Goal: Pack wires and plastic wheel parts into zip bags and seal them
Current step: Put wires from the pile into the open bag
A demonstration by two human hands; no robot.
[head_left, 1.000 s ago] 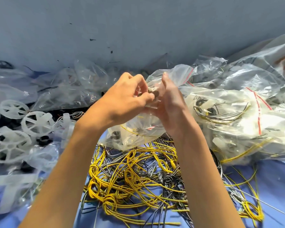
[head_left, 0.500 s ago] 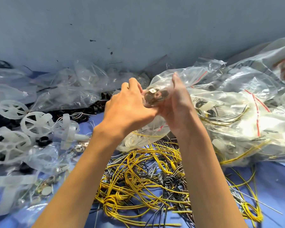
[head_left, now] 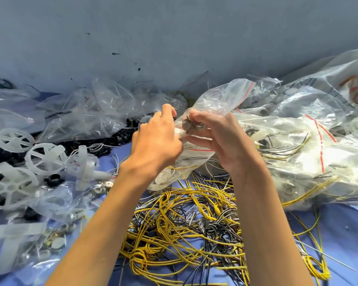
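Up front: left hand (head_left: 156, 145) fingers curled, gripping zip bag (head_left: 217, 98) edge; right hand (head_left: 221, 141) fingers pinch same bag around small dark part (head_left: 189, 126) — above tangled yellow wires (head_left: 180, 226).

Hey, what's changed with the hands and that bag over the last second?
The left hand has eased slightly leftward off the right hand, so the small grey metal parts the right hand pinches through the zip bag show more plainly. Both hands keep gripping the bag. The wire tangle, white wheels and filled bags lie as before.
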